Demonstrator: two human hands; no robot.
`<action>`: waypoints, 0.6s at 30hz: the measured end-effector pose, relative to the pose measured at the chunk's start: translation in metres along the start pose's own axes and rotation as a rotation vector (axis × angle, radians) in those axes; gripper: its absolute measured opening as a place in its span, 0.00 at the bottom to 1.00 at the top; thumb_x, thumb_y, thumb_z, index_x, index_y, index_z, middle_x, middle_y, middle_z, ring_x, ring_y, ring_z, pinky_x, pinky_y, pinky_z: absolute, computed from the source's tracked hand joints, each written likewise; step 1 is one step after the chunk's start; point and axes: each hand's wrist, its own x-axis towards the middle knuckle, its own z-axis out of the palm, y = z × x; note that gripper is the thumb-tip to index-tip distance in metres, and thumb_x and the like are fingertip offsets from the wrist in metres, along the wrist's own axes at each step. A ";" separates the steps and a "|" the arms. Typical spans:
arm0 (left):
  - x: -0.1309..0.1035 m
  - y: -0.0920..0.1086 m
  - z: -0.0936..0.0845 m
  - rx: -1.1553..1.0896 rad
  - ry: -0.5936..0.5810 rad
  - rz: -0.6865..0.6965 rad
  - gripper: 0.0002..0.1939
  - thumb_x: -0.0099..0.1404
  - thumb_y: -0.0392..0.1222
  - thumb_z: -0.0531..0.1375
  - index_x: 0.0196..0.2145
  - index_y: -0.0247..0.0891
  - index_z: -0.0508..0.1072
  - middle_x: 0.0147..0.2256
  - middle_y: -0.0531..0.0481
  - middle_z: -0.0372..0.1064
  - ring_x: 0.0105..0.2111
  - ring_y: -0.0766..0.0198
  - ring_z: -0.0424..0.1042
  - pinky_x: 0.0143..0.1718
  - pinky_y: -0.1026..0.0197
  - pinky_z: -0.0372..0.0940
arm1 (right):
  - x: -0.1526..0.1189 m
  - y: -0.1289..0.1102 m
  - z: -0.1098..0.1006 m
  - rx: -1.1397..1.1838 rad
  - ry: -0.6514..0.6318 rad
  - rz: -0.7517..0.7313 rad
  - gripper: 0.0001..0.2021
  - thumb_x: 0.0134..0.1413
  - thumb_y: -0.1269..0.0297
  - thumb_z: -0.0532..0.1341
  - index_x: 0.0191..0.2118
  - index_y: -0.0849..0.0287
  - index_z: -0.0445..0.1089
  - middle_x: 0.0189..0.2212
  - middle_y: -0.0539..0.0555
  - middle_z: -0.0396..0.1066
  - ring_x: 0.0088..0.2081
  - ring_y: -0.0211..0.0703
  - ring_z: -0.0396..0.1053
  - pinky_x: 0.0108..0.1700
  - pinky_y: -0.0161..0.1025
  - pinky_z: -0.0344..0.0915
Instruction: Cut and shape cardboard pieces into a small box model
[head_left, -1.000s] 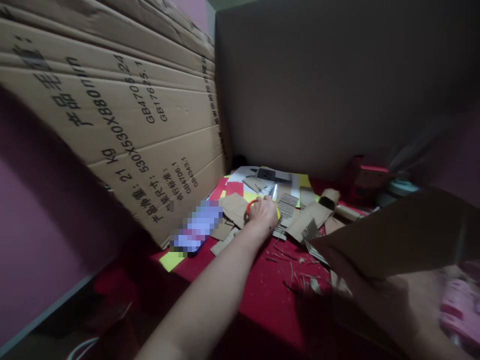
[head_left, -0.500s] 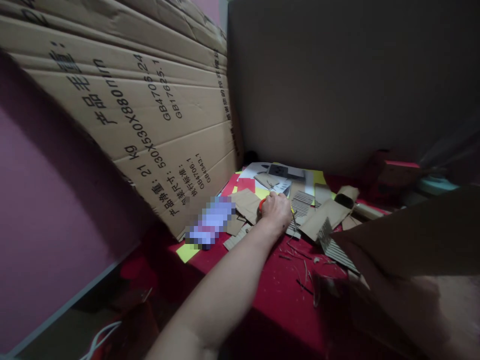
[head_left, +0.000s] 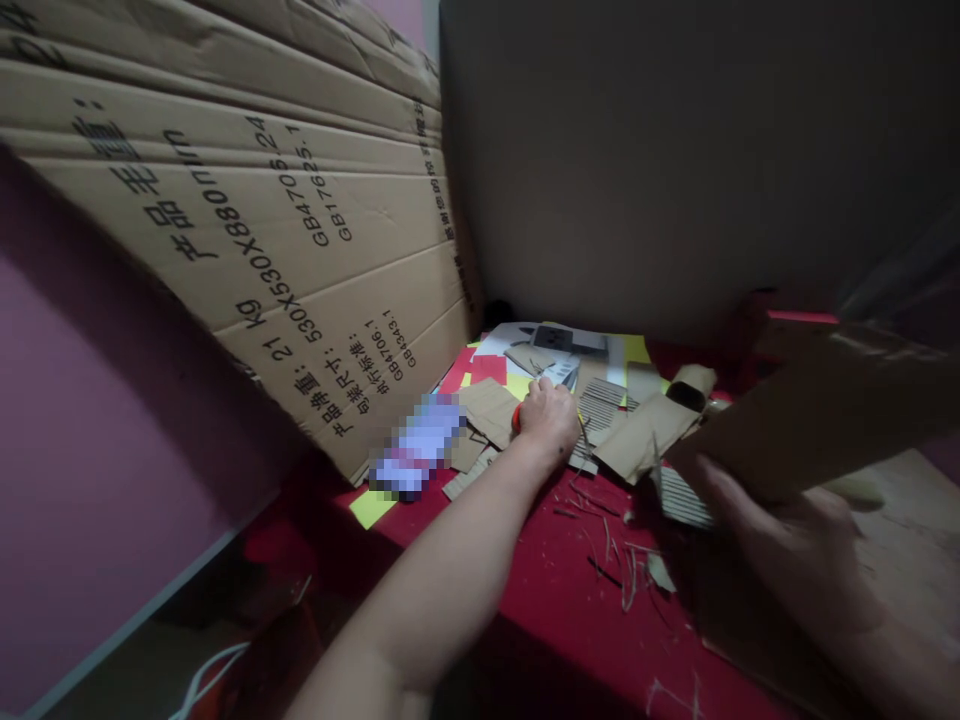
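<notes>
Cardboard [head_left: 832, 415] newly tilted, held in right grip [head_left: 802, 545]

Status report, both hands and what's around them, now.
Left hand on scissors, grip partly hidden. Right hand holding brown cardboard. Loose corrugated piece close beside left hand.

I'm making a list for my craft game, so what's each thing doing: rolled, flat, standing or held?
Big printed cardboard: standing, creased
Orange handle: mostly covered by the left hand
Brown cardboard piece: held in the right hand
Rolled cardboard: curled, hollow end showing
Ridged cardboard: lying, ridges up
Scraps: scattered over the red surface
Purple thing: pixelated, can't tell
</notes>
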 end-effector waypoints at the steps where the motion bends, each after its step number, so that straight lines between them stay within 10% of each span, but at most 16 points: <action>1: 0.000 0.000 0.000 0.001 0.003 0.003 0.15 0.60 0.34 0.53 0.43 0.28 0.71 0.43 0.36 0.64 0.45 0.50 0.63 0.42 0.56 0.63 | 0.001 0.001 0.000 -0.012 0.002 0.007 0.20 0.41 0.53 0.60 0.08 0.54 0.58 0.07 0.52 0.59 0.13 0.46 0.61 0.19 0.41 0.56; 7: 0.001 0.001 0.001 -0.014 0.001 0.003 0.14 0.59 0.35 0.54 0.42 0.29 0.71 0.43 0.36 0.64 0.46 0.51 0.62 0.43 0.56 0.63 | 0.002 0.011 0.007 -0.001 -0.033 0.170 0.16 0.41 0.50 0.59 0.19 0.59 0.69 0.20 0.57 0.72 0.26 0.54 0.71 0.28 0.43 0.63; 18: -0.007 0.007 -0.023 -0.306 0.147 0.060 0.15 0.62 0.33 0.51 0.46 0.25 0.67 0.46 0.32 0.64 0.50 0.47 0.58 0.52 0.47 0.56 | 0.000 0.004 0.002 0.000 -0.029 0.104 0.17 0.43 0.56 0.63 0.13 0.60 0.67 0.12 0.52 0.66 0.18 0.48 0.68 0.20 0.38 0.60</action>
